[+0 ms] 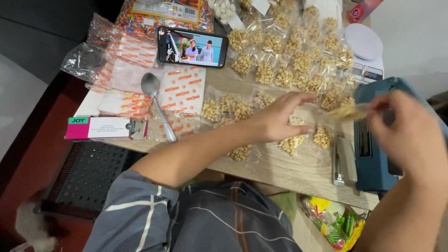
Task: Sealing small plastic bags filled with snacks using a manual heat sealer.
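Packet [347,111] of pale round snacks, small and clear, pinched at one end between the fingers of the right hand [405,130], which is closed on it above the left edge of the blue heat sealer [373,161]. The packet is blurred and its outline is uncertain. The left hand [278,117] lies palm down with fingers spread flat over loose filled packets [293,140] on the wooden table [289,170]; it clamps nothing, and its fingertips point toward the held packet, just beside it.

A stapler [343,161] stands just left of the sealer, near the table's front edge. More filled packets [298,60] cover the far half of the table in rows. Left of the left forearm lie a metal spoon [156,105], empty printed bags [184,88], a pink and white box [105,128] at the table's left front corner, and a phone [192,46] showing video. A white digital scale [366,49] sits at the far right. Bare tabletop shows only as a narrow strip along the near edge, below the left hand.

Both forearms reach out from the body, the left angled across the table, the right bent inward from the right side.
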